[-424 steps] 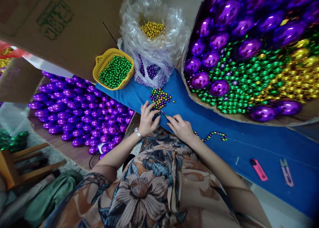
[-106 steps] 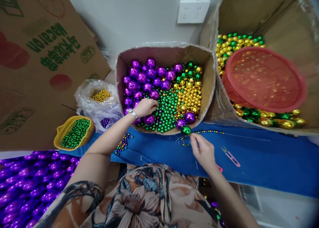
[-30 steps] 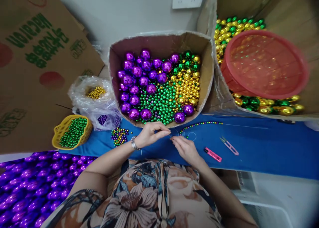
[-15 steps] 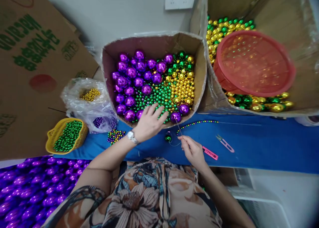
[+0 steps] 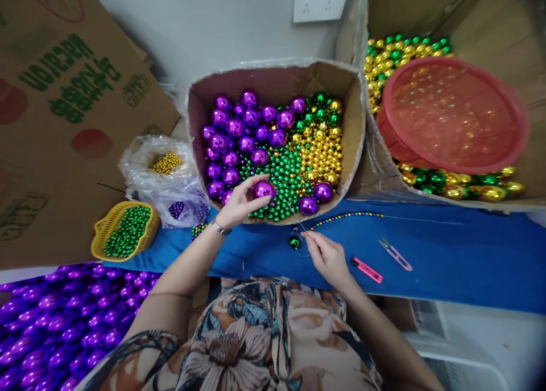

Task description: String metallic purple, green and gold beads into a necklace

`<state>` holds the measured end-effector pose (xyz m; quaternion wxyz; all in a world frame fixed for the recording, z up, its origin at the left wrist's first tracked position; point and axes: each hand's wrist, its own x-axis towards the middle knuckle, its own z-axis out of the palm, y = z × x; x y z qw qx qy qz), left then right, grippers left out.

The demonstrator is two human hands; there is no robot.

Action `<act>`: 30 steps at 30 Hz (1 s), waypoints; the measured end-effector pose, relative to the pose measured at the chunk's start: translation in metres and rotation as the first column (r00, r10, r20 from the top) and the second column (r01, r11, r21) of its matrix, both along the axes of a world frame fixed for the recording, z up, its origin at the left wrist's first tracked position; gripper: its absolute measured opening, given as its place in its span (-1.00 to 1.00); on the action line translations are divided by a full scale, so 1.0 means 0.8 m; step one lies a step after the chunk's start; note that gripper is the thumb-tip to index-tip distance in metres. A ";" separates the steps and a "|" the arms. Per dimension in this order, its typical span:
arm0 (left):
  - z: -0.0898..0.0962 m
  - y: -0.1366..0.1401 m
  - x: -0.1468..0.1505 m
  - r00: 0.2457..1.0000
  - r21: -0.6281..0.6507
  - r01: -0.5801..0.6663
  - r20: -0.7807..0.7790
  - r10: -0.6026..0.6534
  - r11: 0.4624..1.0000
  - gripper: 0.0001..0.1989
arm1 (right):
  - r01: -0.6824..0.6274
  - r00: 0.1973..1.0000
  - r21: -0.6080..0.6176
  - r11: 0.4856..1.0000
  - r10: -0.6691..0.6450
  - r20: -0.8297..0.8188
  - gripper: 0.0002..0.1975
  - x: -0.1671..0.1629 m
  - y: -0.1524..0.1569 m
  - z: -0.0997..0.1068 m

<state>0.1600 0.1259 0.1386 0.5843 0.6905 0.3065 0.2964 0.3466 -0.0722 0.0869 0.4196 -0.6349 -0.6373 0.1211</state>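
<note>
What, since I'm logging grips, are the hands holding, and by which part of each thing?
The left hand holds a large purple ball by opposite sides; the right hand pinches a thin needle by its lower end.

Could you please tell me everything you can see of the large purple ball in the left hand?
The large shiny purple ball is round and smooth, with a metallic-looking surface catching reflections. The left hand holds it between thumb and fingers, over small round green beads in the brown cardboard box; whether it touches them is unclear. Any hole is not visible.
</note>
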 end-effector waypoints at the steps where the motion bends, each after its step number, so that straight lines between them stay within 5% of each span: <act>1: -0.002 -0.002 0.004 0.994 -0.190 0.006 0.105 0.014 0.982 -0.43 | 0.003 1.000 -0.008 1.000 -0.003 0.008 -0.78 0.000 0.000 0.000; 3: -0.007 -0.007 0.010 0.967 -0.474 0.055 0.245 0.072 0.879 -0.47 | 0.002 1.000 -0.030 1.000 -0.002 0.018 -0.78 0.000 0.000 -0.001; 5: -0.011 -0.013 0.016 0.942 -0.627 0.083 0.303 0.144 0.774 -0.55 | -0.005 1.000 -0.043 0.999 0.006 0.024 -0.78 -0.002 0.000 -0.003; 7: -0.014 -0.018 0.021 0.919 -0.701 0.080 0.327 0.220 0.709 -0.65 | -0.010 0.999 -0.041 0.999 0.012 0.032 -0.78 -0.003 0.001 -0.005; 10: -0.015 -0.023 0.026 0.899 -0.728 0.091 0.354 0.258 0.680 -0.68 | 0.001 0.999 -0.026 1.000 0.001 0.054 -0.78 -0.003 0.002 -0.006; 17: -0.012 -0.023 0.017 0.937 -0.595 0.129 0.334 0.098 0.793 -0.43 | 0.053 0.991 -0.006 0.999 -0.052 0.123 -0.78 0.014 0.003 -0.002; 25: -0.012 -0.018 0.009 0.954 -0.517 0.107 0.294 0.058 0.850 -0.49 | 0.031 0.969 -0.033 0.999 -0.022 0.246 -0.76 0.022 -0.001 -0.009; 30: -0.005 -0.021 0.008 0.989 -0.251 0.111 0.119 -0.083 0.962 -0.43 | 0.098 0.881 -0.045 0.994 -0.065 0.468 -0.77 0.027 -0.002 -0.006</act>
